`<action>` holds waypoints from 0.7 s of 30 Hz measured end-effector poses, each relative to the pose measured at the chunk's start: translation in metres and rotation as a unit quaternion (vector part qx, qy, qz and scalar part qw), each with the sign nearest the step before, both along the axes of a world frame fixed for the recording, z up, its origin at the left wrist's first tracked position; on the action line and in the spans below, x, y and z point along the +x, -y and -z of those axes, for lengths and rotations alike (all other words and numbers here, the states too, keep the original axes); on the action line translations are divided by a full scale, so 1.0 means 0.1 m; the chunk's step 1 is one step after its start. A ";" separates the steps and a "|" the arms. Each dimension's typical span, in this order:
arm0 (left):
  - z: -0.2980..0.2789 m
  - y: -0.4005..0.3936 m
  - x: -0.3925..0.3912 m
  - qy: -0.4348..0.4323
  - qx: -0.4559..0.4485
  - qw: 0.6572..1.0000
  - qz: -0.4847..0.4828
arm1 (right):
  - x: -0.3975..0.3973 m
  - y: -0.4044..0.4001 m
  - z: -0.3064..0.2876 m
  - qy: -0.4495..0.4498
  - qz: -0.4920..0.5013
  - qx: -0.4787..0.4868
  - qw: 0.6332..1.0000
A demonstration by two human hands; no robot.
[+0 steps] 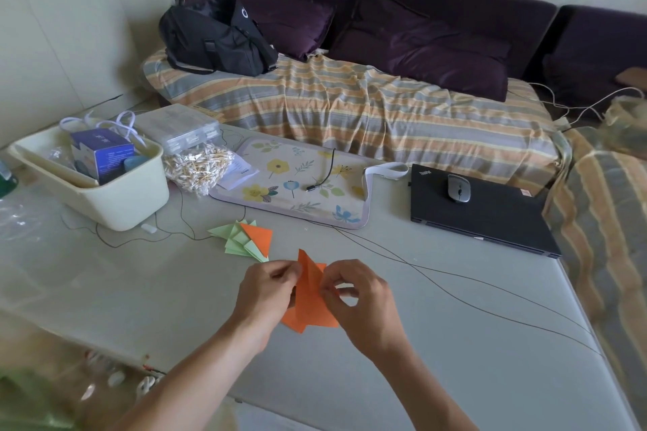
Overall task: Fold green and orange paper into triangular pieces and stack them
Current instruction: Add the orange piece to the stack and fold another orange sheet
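A partly folded orange paper (308,308) is held just above the grey table (455,343), one pointed flap sticking up between my hands. My left hand (268,290) pinches its left edge and my right hand (357,294) pinches its right edge near the top. Beyond it on the table lies a stack of folded triangles (245,240): several light green pieces fanned out with one orange triangle (261,238) on top.
A cream bin (115,199) with boxes stands at the left, a bag of cotton swabs (199,166) beside it. A floral mat (297,185) lies in the middle, a closed black laptop (490,217) with a mouse at the right. Thin cables (437,276) cross the table.
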State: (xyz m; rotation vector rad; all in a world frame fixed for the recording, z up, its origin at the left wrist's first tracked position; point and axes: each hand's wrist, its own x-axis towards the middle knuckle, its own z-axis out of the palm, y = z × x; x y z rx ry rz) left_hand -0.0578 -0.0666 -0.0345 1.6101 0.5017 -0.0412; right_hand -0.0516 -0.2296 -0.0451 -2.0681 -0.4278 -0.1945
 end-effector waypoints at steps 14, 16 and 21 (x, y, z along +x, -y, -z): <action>-0.17 0.05 -0.09 0.051 0.092 0.993 0.057 | -0.01 -0.06 -0.01 -0.056 -0.002 0.008 0.998; -0.16 0.06 -0.09 0.057 0.130 0.987 0.071 | -0.01 -0.06 -0.03 -0.073 0.004 0.012 0.997; -0.12 0.03 -0.08 0.018 0.165 0.981 0.096 | -0.02 -0.08 -0.04 -0.086 -0.002 0.023 0.996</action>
